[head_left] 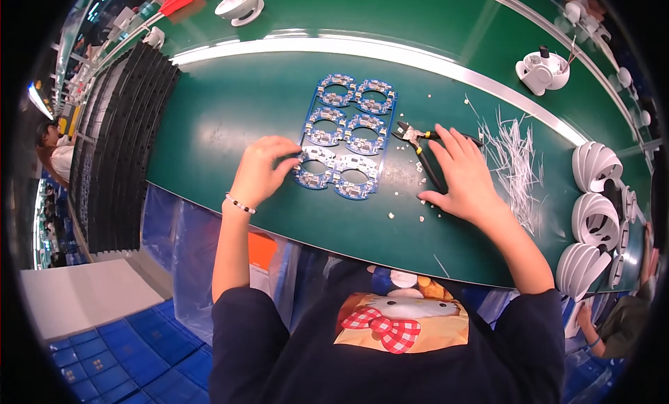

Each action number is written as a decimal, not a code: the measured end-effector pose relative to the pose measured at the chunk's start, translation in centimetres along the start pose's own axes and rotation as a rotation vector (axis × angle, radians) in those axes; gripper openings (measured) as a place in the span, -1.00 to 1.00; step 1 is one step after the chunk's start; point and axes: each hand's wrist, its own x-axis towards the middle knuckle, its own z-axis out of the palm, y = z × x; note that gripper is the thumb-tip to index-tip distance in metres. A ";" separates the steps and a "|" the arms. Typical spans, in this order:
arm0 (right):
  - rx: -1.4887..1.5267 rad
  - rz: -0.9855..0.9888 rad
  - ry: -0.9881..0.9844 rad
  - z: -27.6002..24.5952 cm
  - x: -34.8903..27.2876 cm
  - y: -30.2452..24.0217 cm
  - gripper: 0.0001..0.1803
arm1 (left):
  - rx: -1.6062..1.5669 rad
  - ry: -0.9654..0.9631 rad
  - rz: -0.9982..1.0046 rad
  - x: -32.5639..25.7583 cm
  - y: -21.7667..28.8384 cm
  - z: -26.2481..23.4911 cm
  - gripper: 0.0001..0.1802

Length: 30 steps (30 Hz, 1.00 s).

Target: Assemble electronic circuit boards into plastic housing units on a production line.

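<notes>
A panel of blue ring-shaped circuit boards [343, 155] lies flat on the green table, its rings joined in two columns. My left hand [261, 168] is at the panel's near left edge, thumb and fingertips closing on the rim. To the right of the panel, my right hand [465, 175] is around a pair of side cutters [431, 166] with black and yellow handles. One handle runs beneath my fingers, and the other ends by my thumb. The cutters' jaws point toward the panel without touching it. Small pale offcuts [391, 215] are scattered between panel and hand.
Thin white strips [514, 164] lie heaped right of my right hand. Nested white curved shells [594, 219] stand at the right edge. Stacked black trays [118, 146] rise on the left. Beyond a pale rail [376, 49] sit white rounded devices [543, 73]. Other people are at both sides.
</notes>
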 end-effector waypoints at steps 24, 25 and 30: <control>0.038 -0.018 -0.066 -0.5 1.2 2.8 -0.12 | -0.113 0.099 0.226 2.0 6.6 2.3 -0.75; 0.037 -0.024 -0.068 -0.6 1.2 2.7 -0.12 | -0.118 0.020 0.240 2.3 7.2 2.6 -0.71; 0.009 -0.031 -0.045 -0.2 0.8 2.8 -0.15 | -0.070 0.067 0.072 0.8 4.0 1.4 -0.76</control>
